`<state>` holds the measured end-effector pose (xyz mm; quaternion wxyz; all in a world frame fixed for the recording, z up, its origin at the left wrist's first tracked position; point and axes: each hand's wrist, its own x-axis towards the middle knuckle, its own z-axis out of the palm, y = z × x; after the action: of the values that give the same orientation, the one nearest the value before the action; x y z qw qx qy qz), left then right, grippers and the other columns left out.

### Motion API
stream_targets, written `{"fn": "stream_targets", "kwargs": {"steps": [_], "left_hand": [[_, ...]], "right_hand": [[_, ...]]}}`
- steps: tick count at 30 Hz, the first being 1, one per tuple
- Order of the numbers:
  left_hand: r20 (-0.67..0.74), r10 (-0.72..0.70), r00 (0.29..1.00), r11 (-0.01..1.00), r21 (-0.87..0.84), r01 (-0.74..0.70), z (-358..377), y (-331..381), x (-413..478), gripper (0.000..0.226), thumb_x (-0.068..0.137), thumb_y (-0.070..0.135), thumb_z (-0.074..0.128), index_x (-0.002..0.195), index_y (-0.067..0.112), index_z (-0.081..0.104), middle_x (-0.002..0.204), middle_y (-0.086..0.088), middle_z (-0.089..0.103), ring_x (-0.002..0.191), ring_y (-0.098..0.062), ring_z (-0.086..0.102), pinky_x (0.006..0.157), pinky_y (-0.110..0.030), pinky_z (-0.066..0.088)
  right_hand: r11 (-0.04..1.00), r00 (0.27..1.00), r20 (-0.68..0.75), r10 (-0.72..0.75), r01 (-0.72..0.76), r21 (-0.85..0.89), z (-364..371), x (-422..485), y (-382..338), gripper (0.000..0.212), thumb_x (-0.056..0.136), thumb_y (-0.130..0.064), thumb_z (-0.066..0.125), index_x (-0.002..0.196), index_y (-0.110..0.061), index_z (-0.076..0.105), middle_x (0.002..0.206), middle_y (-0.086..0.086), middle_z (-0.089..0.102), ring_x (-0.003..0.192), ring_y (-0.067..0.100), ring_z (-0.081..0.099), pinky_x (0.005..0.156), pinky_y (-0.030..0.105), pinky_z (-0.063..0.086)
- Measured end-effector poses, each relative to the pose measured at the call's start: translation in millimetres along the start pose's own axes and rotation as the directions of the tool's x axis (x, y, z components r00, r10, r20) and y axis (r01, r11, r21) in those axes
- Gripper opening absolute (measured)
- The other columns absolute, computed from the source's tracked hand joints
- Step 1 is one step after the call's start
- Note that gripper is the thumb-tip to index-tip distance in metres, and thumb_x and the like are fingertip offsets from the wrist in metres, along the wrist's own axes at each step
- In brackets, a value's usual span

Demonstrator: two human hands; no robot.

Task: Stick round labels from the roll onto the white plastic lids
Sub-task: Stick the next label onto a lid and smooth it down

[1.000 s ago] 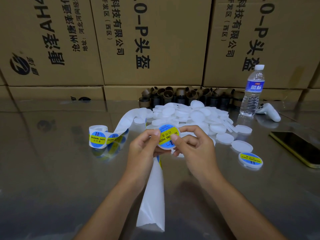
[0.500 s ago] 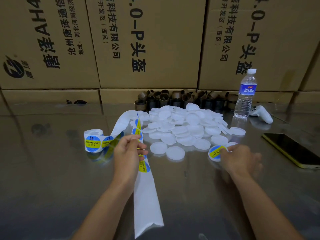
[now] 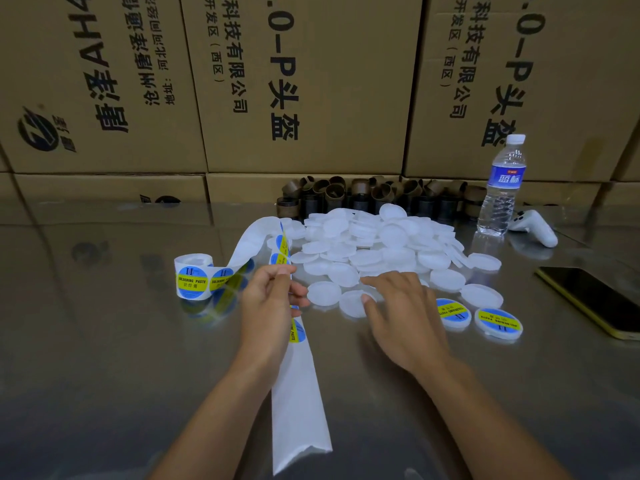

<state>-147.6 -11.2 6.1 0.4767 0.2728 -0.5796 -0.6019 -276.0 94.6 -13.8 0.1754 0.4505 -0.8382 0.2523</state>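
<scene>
Fetching a fresh lid appears to be the step in hand. The right hand (image 3: 405, 317) lies low over the near edge of the heap of white plastic lids (image 3: 374, 244), fingers spread and nearly straight and gripping nothing, its thumb tip touching a blank lid (image 3: 349, 306) that lies flat on the steel table (image 3: 104, 341). The left hand (image 3: 270, 303) pinches the label strip (image 3: 298, 393) between thumb and fingertips, holding it raised. The strip runs back to the label roll (image 3: 193, 278), standing on the table to the left, and its spent backing trails towards the person. One round label (image 3: 297, 333) shows on the strip just below the pinch. Two labelled lids (image 3: 453, 311) (image 3: 498, 322) lie side by side to the right of the right hand, apart from the heap. In my judgement the next move calls for the right hand to close on the blank lid, bring it to the strip, peel the label and seat it centred. A mobile phone (image 3: 595, 299) and a water bottle (image 3: 502, 188) stand well clear at the right.
</scene>
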Motion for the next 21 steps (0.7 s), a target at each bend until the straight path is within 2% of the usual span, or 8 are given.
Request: {"fn": "stream_targets", "kwargs": {"steps": [5, 9, 12, 14, 16, 19, 21], "left_hand": [[-0.002, 0.011, 1.0, 1.0, 0.003, -0.011, 0, -1, 0, 0.026, 0.099, 0.005, 0.04, 0.085, 0.016, 0.059, 0.063, 0.0, 0.058, 0.046, -0.002, 0.056, 0.05, -0.014, 0.044], [-0.021, 0.018, 1.0, 1.0, 0.018, -0.018, 0, -4, 1, 0.026, 0.098, 0.005, 0.042, 0.084, 0.017, 0.06, 0.066, 0.0, 0.059, 0.051, -0.003, 0.057, 0.055, -0.017, 0.046], [-0.112, 0.056, 0.992, 0.992, 0.119, -0.043, -2, -9, 3, 0.023, 0.095, 0.005, 0.048, 0.083, 0.022, 0.059, 0.086, -0.003, 0.063, 0.075, -0.009, 0.06, 0.067, -0.02, 0.047], [-0.158, 0.056, 0.986, 0.975, 0.223, -0.019, -4, -14, 6, 0.02, 0.092, 0.005, 0.051, 0.088, 0.024, 0.055, 0.108, -0.006, 0.062, 0.097, -0.019, 0.06, 0.084, -0.032, 0.05], [-0.155, 0.012, 0.988, 0.959, 0.282, 0.033, -6, -17, 8, 0.019, 0.091, 0.006, 0.053, 0.098, 0.023, 0.053, 0.121, -0.008, 0.056, 0.108, -0.023, 0.057, 0.096, -0.043, 0.047], [-0.114, -0.038, 0.993, 0.955, 0.289, 0.07, -5, -20, 9, 0.02, 0.091, 0.006, 0.052, 0.105, 0.02, 0.054, 0.126, -0.008, 0.055, 0.112, -0.024, 0.056, 0.097, -0.045, 0.047], [-0.102, -0.033, 0.994, 0.955, 0.291, 0.062, -4, -21, 9, 0.02, 0.091, 0.006, 0.052, 0.105, 0.02, 0.055, 0.125, -0.007, 0.055, 0.112, -0.024, 0.056, 0.097, -0.047, 0.047]], "right_hand": [[0.999, 0.998, 0.054, 0.033, -0.034, 0.018, 7, -1, -1, 0.038, 0.099, -0.035, 0.037, 0.135, -0.03, 0.046, 0.135, -0.009, 0.049, 0.128, 0.013, 0.034, 0.102, 0.031, 0.027], [0.998, 0.994, 0.101, 0.041, -0.046, 0.046, 9, 0, -3, 0.039, 0.099, -0.036, 0.036, 0.138, -0.033, 0.042, 0.139, -0.008, 0.046, 0.131, 0.012, 0.032, 0.102, 0.029, 0.026], [0.993, 0.995, 0.103, -0.013, 0.0, 0.121, 9, -1, -8, 0.038, 0.098, -0.035, 0.04, 0.136, -0.033, 0.045, 0.136, -0.007, 0.047, 0.129, 0.012, 0.033, 0.103, 0.028, 0.026], [0.993, 0.994, 0.108, -0.028, 0.016, 0.114, 11, -1, -10, 0.039, 0.097, -0.037, 0.042, 0.136, -0.032, 0.044, 0.137, -0.007, 0.047, 0.129, 0.012, 0.033, 0.103, 0.028, 0.025], [0.996, 0.993, 0.118, 0.02, -0.029, 0.08, 11, -1, -9, 0.043, 0.097, -0.039, 0.041, 0.14, -0.03, 0.04, 0.14, -0.005, 0.044, 0.132, 0.013, 0.031, 0.105, 0.029, 0.024], [0.988, 0.976, 0.159, 0.152, -0.149, -0.03, 13, 1, -7, 0.052, 0.099, -0.043, 0.035, 0.146, -0.02, 0.031, 0.149, 0.001, 0.036, 0.139, 0.018, 0.024, 0.11, 0.035, 0.022], [0.967, 0.944, 0.228, 0.239, -0.21, -0.145, 15, 2, -5, 0.057, 0.099, -0.045, 0.031, 0.146, -0.014, 0.028, 0.156, 0.006, 0.023, 0.144, 0.021, 0.014, 0.113, 0.041, 0.018]]}}
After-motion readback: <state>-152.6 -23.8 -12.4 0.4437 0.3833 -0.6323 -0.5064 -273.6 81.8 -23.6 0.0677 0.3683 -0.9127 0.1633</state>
